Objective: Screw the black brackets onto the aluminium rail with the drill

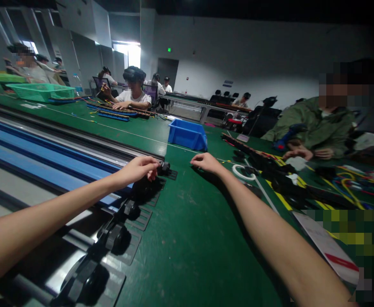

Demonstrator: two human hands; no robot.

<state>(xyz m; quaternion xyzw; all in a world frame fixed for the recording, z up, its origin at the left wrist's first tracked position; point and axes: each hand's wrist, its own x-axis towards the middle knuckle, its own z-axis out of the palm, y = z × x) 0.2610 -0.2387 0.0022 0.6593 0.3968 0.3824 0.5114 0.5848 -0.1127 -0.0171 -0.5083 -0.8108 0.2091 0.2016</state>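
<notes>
My left hand (143, 167) reaches over the ends of long blue and silver bars (50, 147), its fingers curled. Just beyond those fingertips stands a black knob-like fitting (165, 167); I cannot tell whether they touch. More black fittings (118, 238) with flat slotted plates run in a row along the bar ends towards me. To the right, my right hand (205, 163) is low over the green tabletop (187, 238), thumb and fingers drawn together. What it pinches, if anything, is too small to make out.
A blue bin (187, 134) stands beyond my right hand. Right of it lie a white ring (243, 172), dark strips and coloured wires (349, 183). A co-worker in a green jacket (314, 123) sits at the right; another works across the table, near a green basket (42, 91).
</notes>
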